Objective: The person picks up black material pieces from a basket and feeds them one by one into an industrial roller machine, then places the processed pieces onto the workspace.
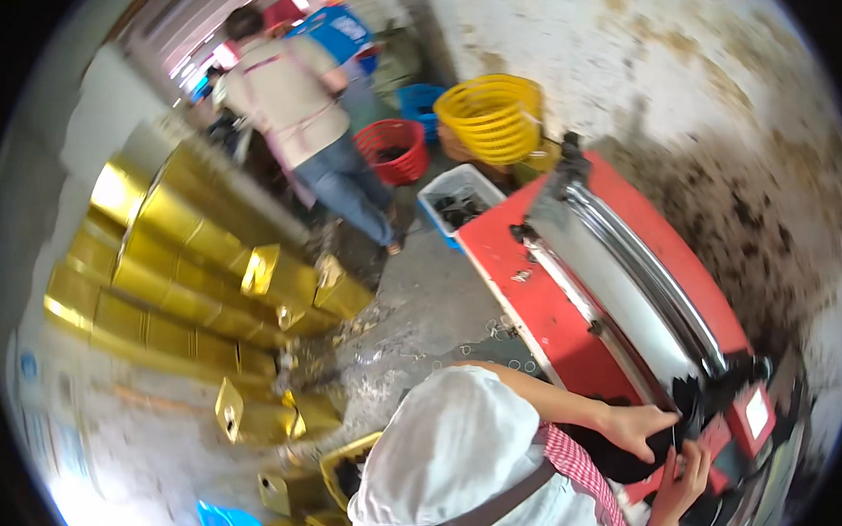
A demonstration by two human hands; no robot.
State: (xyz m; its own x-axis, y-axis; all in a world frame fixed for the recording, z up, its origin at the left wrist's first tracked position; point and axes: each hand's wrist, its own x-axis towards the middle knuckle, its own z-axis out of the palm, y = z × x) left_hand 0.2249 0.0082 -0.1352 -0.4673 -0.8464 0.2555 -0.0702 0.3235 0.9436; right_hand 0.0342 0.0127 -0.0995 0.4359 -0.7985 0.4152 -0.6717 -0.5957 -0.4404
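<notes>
Gently keep the soft black piece (606,455) flat at the red table's (524,301) near end, beside smooth chrome bars (642,260). Your left hand (638,430) shows thumb and forefinger spread; your right hand's (685,481) fingers curl close, whether pinching anything is unclear.
</notes>
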